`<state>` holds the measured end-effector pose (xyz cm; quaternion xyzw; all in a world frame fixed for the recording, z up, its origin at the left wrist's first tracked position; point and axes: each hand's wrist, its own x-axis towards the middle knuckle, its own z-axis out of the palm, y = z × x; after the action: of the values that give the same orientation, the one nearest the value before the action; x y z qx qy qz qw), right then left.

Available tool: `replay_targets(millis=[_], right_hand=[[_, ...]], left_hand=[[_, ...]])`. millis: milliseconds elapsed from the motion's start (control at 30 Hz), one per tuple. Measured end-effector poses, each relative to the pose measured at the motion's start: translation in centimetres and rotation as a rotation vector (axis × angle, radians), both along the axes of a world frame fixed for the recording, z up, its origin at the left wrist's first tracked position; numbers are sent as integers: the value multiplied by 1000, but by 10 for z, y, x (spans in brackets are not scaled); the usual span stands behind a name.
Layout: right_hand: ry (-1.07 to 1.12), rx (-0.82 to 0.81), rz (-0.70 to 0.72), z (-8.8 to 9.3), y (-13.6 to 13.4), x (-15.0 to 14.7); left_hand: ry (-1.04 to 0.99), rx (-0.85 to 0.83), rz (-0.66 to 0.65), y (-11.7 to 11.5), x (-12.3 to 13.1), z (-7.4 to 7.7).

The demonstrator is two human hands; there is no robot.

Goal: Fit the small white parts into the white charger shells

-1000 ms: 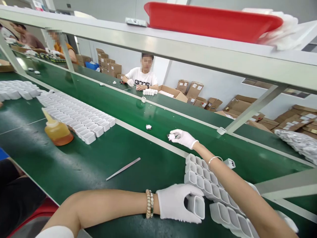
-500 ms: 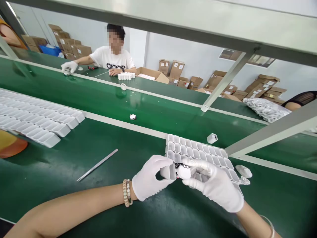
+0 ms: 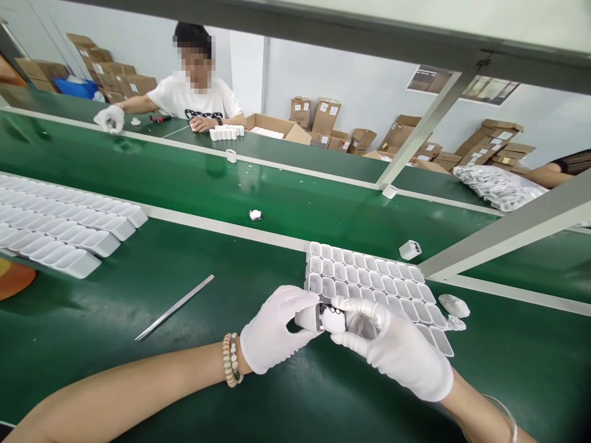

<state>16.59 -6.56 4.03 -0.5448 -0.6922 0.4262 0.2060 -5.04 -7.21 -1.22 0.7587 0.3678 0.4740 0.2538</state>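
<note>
At far left, a yellow-orange bottle [image 3: 16, 278] is cut off by the frame's edge, while the gloved right hand [image 3: 401, 347] hides some of the white cups in rows [image 3: 364, 261]. The held cup [image 3: 305, 319] and black-and-white part [image 3: 334, 320] sit closer together than half a second earlier, any entry unclear. Left hand [image 3: 274, 329] fingers curve around the cup; right fingertips pinch the part.
</note>
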Motion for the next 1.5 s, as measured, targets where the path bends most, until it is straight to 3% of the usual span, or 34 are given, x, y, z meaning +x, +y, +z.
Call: replay_targets(millis=[167, 367, 567, 633, 733, 900, 967, 1067, 1167, 1300, 1367, 1500], right_hand=[[-37, -27, -25, 0, -2, 0], [-49, -24, 83, 4, -3, -5], [-99, -92, 91, 2, 0, -14], [-105, -22, 86, -4, 0, -16], [-127, 226, 76, -14, -1, -15], [-303, 519, 289, -23, -11, -22], [-323, 585, 304, -25, -15, -28], [-300, 624, 216, -26, -20, -36], [-233, 602, 127, -16, -17, -39], [-78, 341, 111, 13, 16, -26], [-72, 318, -12, 20, 48, -11], [-160, 314, -221, 12, 127, 13]], left_hand=[[16, 0, 25, -2, 0, 3], [39, -27, 11, -1, 0, -1], [17, 4, 0, -5, -1, -7], [2, -3, 16, -5, -1, -9], [-37, -4, 43, -4, -1, -12], [-97, 33, 30, -3, 3, -8], [-96, 50, 61, -4, 4, -7], [-62, 111, 36, -6, 3, -9], [9, 71, 43, -8, -1, -12], [186, -31, 88, -10, -2, -1], [384, -25, 27, -12, 4, 10], [746, -90, -151, -10, 37, 23]])
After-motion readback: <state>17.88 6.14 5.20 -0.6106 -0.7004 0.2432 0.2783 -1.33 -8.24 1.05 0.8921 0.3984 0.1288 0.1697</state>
